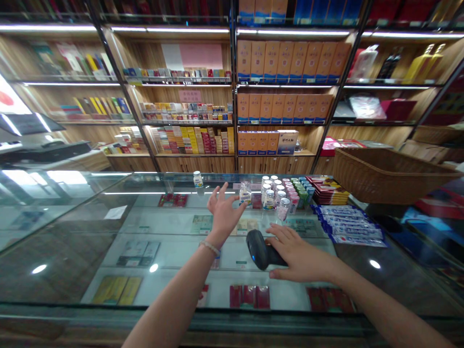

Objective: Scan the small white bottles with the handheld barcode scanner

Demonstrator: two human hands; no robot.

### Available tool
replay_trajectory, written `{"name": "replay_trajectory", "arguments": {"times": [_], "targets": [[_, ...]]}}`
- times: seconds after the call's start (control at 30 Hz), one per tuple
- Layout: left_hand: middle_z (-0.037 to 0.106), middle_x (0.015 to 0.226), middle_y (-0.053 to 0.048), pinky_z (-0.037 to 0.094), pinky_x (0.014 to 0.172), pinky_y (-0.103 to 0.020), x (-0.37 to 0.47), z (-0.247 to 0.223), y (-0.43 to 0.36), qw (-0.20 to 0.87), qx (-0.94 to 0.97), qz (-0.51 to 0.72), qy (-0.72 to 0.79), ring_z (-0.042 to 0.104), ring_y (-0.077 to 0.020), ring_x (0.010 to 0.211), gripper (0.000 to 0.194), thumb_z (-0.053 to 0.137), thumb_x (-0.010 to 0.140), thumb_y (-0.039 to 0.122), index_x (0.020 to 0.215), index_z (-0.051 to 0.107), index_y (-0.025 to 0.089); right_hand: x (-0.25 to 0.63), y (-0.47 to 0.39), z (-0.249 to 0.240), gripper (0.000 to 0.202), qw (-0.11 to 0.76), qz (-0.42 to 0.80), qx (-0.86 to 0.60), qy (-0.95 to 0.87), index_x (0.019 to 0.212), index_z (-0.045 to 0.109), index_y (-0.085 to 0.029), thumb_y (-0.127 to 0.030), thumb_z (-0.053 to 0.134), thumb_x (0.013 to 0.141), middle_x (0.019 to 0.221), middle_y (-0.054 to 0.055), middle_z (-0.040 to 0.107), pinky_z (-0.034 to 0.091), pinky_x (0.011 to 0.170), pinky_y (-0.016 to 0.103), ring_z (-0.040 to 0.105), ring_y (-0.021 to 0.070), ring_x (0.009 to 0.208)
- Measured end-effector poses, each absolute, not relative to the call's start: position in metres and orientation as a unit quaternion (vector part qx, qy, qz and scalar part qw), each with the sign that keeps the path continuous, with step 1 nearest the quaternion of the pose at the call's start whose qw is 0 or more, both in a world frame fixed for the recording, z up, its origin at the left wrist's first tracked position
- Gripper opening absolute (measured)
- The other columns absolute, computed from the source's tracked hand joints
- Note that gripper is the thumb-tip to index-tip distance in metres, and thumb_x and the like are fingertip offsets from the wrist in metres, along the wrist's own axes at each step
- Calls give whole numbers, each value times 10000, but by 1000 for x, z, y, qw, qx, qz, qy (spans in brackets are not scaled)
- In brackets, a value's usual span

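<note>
My left hand [225, 210] reaches over the glass counter with its fingers spread, open. Its thumb and index fingertips are close to a small white-capped bottle [245, 195]; whether they touch it I cannot tell. My right hand [299, 253] lies loosely around the handle of a black barcode scanner [258, 249], whose small blue light shows; its palm hides the handle's end. Several similar capped bottles [268, 199] stand in rows just right of the first one. Another small bottle [197, 179] stands alone to the left, near the counter's far edge.
Right of the bottles are pink, green and blue tubes [300, 191], stacked red-and-yellow packs [328, 189], blue-and-white packets [350, 224] and a wicker basket [391, 176]. Boxes lie under the counter glass [174, 263]. Stocked shelves [195, 82] line the wall behind.
</note>
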State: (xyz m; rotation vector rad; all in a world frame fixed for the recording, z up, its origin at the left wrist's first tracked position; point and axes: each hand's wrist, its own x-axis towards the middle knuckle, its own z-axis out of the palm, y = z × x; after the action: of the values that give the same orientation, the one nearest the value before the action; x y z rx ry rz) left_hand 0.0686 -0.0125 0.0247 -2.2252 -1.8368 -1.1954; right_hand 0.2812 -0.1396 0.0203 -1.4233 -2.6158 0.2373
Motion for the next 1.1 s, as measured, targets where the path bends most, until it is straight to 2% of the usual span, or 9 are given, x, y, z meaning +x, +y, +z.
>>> {"name": "replay_trajectory", "arguments": {"times": [0.1,0.23,0.33,0.47,0.63,0.77,0.87,1.0,1.1], "targets": [[446,1595,-9,270,1192,-606,69,25,-13,6,-717,-386,-581,319,-366,1486,203,756,809,437,958,804,307,285,-119,49,697,106,61,-483,-867,1397,568,-200,-620,680,852,1538,171,484,284,1197,598,361,379,1472],[449,1593,-10,275,1189,-608,70,26,-15,7,-723,-386,-573,328,-366,1482,192,763,806,427,950,804,307,277,-67,83,390,217,-23,-504,-836,1300,639,-238,-429,591,964,1395,106,613,361,1155,499,495,287,1350],[456,1588,-14,278,1189,-599,71,28,-16,11,-725,-389,-568,334,-362,1480,189,785,788,418,941,804,307,266,-32,90,426,251,-60,-553,-792,1345,625,-238,-395,614,950,1468,115,553,327,1164,517,407,318,1416],[471,1578,-13,287,1179,-601,70,30,-18,15,-731,-382,-566,340,-359,1477,176,788,787,412,932,803,314,255,-9,82,447,237,-41,-588,-772,1397,603,-292,-439,567,977,1525,108,491,300,1162,564,319,340,1469],[473,1577,-1,281,1177,-610,70,29,-19,18,-744,-365,-559,338,-366,1476,160,767,797,394,938,803,329,255,-1,74,333,276,2,-568,-775,1229,714,-305,-453,592,957,1467,85,528,312,1155,529,363,301,1431],[436,1601,-40,281,1178,-598,70,29,-17,16,-747,-360,-559,313,-359,1494,277,733,825,386,1093,777,333,256,2,74,307,325,11,-585,-743,1090,743,-258,-483,661,899,1439,91,544,296,1159,517,365,303,1424],[400,1621,-70,268,1179,-610,71,29,-18,25,-750,-352,-559,295,-368,1503,400,769,794,439,1178,743,328,253,3,75,329,374,3,-598,-709,975,709,-226,-535,673,867,1416,108,563,272,1153,551,357,324,1426],[393,1623,-88,224,1188,-642,72,27,-19,39,-757,-345,-553,276,-396,1505,503,810,711,598,1119,757,308,245,2,74,329,445,-3,-595,-670,790,600,-230,-546,683,824,1401,121,582,267,1139,567,369,335,1418],[408,1614,-84,211,1193,-647,73,26,-19,37,-756,-346,-554,282,-401,1500,479,786,719,642,1044,775,290,239,0,72,351,457,4,-597,-659,725,544,-234,-537,705,797,1410,119,584,251,1141,574,358,336,1430]]}}
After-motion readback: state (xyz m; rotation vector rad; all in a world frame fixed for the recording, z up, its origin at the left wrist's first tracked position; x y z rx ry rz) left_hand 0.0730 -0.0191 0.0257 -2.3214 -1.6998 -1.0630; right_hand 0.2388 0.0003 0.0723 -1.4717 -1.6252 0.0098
